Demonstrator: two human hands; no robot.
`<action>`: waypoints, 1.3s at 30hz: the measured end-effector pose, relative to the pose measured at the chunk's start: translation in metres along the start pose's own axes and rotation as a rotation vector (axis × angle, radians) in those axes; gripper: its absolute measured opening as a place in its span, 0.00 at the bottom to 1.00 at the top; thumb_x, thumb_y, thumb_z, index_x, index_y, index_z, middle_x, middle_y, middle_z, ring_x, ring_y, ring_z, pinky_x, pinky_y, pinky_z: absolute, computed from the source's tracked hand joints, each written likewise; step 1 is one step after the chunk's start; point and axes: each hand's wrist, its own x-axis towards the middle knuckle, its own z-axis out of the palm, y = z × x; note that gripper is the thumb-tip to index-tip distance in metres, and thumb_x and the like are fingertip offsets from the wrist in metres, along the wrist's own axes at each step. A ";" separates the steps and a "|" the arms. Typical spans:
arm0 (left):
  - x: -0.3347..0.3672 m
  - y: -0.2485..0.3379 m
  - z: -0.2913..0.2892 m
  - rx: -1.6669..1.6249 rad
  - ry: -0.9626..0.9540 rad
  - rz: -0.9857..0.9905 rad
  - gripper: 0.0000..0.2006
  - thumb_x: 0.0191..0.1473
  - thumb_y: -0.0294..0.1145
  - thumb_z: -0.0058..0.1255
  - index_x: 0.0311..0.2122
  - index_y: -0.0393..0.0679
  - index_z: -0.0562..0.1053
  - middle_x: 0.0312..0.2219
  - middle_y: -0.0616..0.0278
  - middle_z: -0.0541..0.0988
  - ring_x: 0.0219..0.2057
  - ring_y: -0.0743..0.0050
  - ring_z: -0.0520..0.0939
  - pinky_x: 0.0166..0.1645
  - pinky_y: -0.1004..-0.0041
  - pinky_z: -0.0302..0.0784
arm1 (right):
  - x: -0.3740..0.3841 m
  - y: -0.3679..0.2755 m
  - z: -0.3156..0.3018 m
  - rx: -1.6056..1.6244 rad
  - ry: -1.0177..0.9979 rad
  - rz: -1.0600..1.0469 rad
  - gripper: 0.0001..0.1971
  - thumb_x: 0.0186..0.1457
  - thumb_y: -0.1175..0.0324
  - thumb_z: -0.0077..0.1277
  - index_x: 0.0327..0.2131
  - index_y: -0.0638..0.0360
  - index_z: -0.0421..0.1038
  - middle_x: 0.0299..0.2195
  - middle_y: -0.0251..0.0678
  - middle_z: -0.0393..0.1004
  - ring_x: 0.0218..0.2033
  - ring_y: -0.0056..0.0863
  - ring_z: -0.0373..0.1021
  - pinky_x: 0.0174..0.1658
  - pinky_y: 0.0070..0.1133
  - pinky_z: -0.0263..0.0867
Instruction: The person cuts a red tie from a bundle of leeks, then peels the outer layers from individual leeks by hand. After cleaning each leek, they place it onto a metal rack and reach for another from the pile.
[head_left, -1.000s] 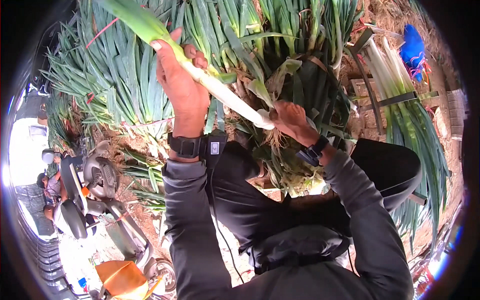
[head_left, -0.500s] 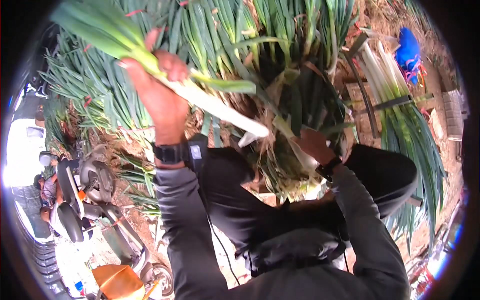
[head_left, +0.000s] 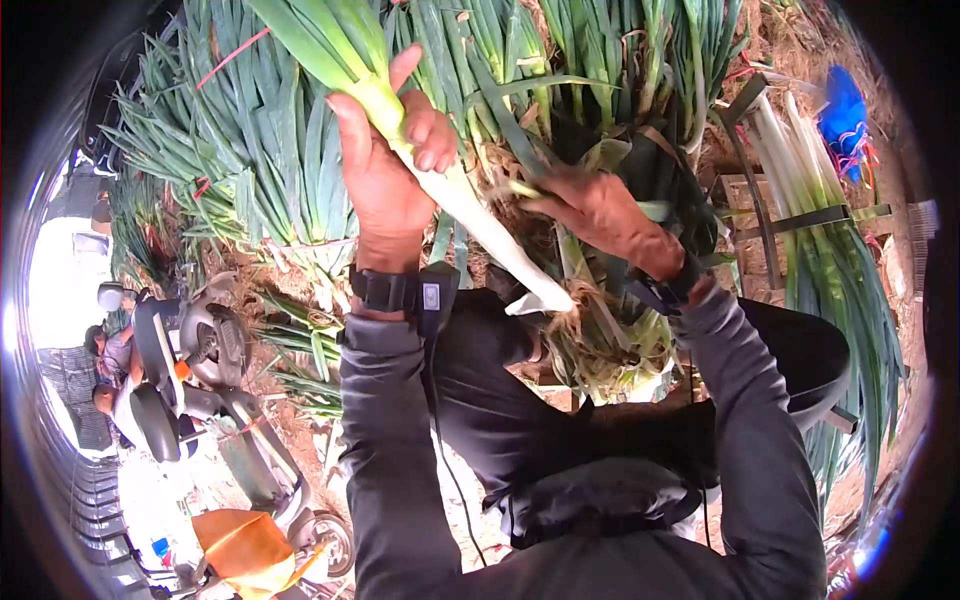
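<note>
Ahead of us a heap of leeks spreads across the upper part of the view, green leaves outward. On our left we see a motorbike, with an orange sheet at its near end. To our right a bundle of leeks lies across a rack, pale stems away from us and leaves toward us.

In front of us, between the heap and our lap, is the leek, slanting from upper left to lower right. Its leafy top runs out of view; its white root end hangs just beside the peelings. Beyond the bundle sits some blue plastic.

Our left hand is closed around the leek where green meets white, thumb and fingers on opposite sides. Our right hand is curled to the right of the stem, apart from it. A pale green strip shows at its blurred fingertips; we cannot tell whether they pinch it. Last, we spot a thin pink string over the heap's leaves.
</note>
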 end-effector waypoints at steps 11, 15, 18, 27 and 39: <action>0.006 -0.013 0.010 0.178 0.271 0.167 0.27 0.64 0.52 0.47 0.57 0.39 0.67 0.25 0.64 0.72 0.25 0.75 0.72 0.32 0.75 0.70 | -0.004 -0.033 -0.015 0.266 0.177 -0.027 0.13 0.59 0.63 0.57 0.43 0.63 0.75 0.35 0.45 0.76 0.34 0.44 0.76 0.38 0.33 0.73; 0.009 -0.016 0.014 0.106 0.286 0.229 0.23 0.64 0.48 0.51 0.54 0.41 0.69 0.27 0.62 0.74 0.26 0.74 0.74 0.34 0.72 0.72 | 0.023 -0.065 0.006 0.192 0.321 0.068 0.11 0.57 0.67 0.59 0.42 0.59 0.75 0.37 0.44 0.77 0.32 0.46 0.75 0.35 0.34 0.73; 0.012 -0.019 0.018 0.152 0.335 0.291 0.18 0.62 0.44 0.54 0.49 0.44 0.68 0.27 0.63 0.74 0.27 0.73 0.74 0.35 0.70 0.72 | 0.022 -0.066 0.006 0.244 0.399 0.022 0.11 0.56 0.68 0.58 0.42 0.58 0.75 0.36 0.44 0.76 0.32 0.48 0.75 0.34 0.36 0.72; 0.017 -0.024 0.017 0.153 0.445 0.342 0.18 0.56 0.32 0.62 0.43 0.46 0.62 0.28 0.63 0.74 0.27 0.72 0.75 0.35 0.68 0.73 | 0.035 -0.066 0.029 -0.097 0.464 0.110 0.08 0.56 0.72 0.54 0.40 0.59 0.73 0.34 0.43 0.77 0.28 0.45 0.75 0.27 0.35 0.72; 0.015 -0.030 0.020 0.307 0.446 0.317 0.17 0.64 0.43 0.52 0.49 0.42 0.69 0.25 0.65 0.72 0.27 0.73 0.74 0.37 0.67 0.73 | 0.035 -0.057 0.028 -0.193 0.475 0.137 0.07 0.52 0.72 0.56 0.35 0.58 0.72 0.31 0.43 0.75 0.29 0.45 0.75 0.28 0.34 0.71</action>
